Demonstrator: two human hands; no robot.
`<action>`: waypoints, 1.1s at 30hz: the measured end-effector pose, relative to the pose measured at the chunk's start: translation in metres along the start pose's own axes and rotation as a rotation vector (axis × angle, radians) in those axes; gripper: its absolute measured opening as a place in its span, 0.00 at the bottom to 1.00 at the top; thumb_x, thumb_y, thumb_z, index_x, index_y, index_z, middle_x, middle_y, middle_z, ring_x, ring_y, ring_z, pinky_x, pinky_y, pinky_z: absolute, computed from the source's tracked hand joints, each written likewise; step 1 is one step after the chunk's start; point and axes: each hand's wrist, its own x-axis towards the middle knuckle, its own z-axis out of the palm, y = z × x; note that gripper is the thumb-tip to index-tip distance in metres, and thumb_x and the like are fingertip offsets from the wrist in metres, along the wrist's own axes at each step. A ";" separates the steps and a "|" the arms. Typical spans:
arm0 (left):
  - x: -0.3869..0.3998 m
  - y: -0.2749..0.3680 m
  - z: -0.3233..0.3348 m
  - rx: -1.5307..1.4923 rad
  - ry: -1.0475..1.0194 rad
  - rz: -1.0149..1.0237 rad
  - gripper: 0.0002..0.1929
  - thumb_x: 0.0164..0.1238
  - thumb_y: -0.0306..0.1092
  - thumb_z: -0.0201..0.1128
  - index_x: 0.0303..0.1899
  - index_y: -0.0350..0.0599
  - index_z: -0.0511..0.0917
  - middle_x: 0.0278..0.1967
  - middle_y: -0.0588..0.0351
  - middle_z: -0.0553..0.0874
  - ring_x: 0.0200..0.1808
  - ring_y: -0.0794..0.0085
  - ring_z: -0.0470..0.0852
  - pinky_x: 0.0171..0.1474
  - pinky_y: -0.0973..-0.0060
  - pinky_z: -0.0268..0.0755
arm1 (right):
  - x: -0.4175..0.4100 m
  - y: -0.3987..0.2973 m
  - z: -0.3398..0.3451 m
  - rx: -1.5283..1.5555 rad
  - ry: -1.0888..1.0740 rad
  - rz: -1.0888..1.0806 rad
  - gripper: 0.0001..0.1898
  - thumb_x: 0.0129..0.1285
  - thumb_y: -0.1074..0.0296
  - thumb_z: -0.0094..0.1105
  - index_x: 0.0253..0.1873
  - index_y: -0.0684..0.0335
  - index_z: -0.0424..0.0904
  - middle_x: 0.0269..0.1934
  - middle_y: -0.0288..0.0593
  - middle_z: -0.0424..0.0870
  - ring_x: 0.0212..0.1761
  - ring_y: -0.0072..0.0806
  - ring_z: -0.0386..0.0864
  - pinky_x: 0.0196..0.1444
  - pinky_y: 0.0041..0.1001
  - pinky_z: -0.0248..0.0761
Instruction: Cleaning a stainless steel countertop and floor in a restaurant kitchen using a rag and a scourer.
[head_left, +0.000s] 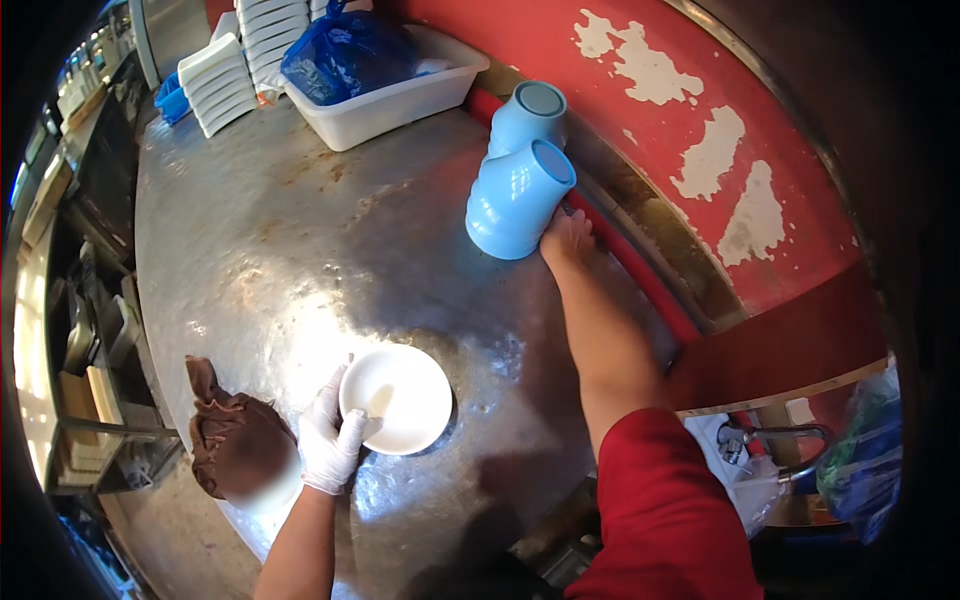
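Observation:
My left hand (332, 435), in a white glove, grips the rim of a round white bowl (401, 401) on the metal table (300, 195), thumb over the inside edge. My right arm, in a red sleeve, reaches forward, and my right hand (568, 234) is at the right side of the nearer stack of upturned light blue bowls (514, 202). Its fingers are partly hidden behind the stack, so its hold is unclear. Another light blue stack (529, 116) stands right behind. A crumpled brown cloth (240, 442) lies left of my left hand.
A white plastic tub (390, 112) holding a blue plastic bag (349, 56) stands at the back, beside stacked white dishes (217, 82). A red wall (675, 150) with peeled patches runs along the right. A metal faucet (795, 435) is at lower right, shelving (82, 420) at left.

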 end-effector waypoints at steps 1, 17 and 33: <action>0.000 -0.002 0.001 -0.001 -0.008 -0.003 0.34 0.65 0.52 0.63 0.65 0.32 0.73 0.53 0.38 0.84 0.55 0.57 0.84 0.60 0.65 0.74 | -0.001 0.009 -0.004 -0.005 -0.003 0.006 0.22 0.74 0.50 0.44 0.61 0.56 0.78 0.57 0.51 0.77 0.62 0.47 0.75 0.58 0.48 0.71; 0.000 -0.011 0.008 -0.030 0.057 0.015 0.27 0.65 0.39 0.65 0.63 0.36 0.76 0.53 0.41 0.85 0.54 0.60 0.85 0.58 0.67 0.75 | -0.077 0.111 -0.061 -0.213 -0.253 0.299 0.17 0.65 0.60 0.51 0.50 0.60 0.86 0.54 0.55 0.84 0.57 0.49 0.83 0.59 0.46 0.75; 0.004 -0.014 0.012 -0.158 -0.011 -0.055 0.25 0.72 0.40 0.61 0.63 0.35 0.74 0.59 0.46 0.82 0.60 0.66 0.79 0.64 0.68 0.69 | -0.139 0.125 -0.107 -0.263 -0.359 0.289 0.18 0.68 0.61 0.48 0.49 0.67 0.86 0.51 0.60 0.84 0.54 0.50 0.84 0.56 0.44 0.77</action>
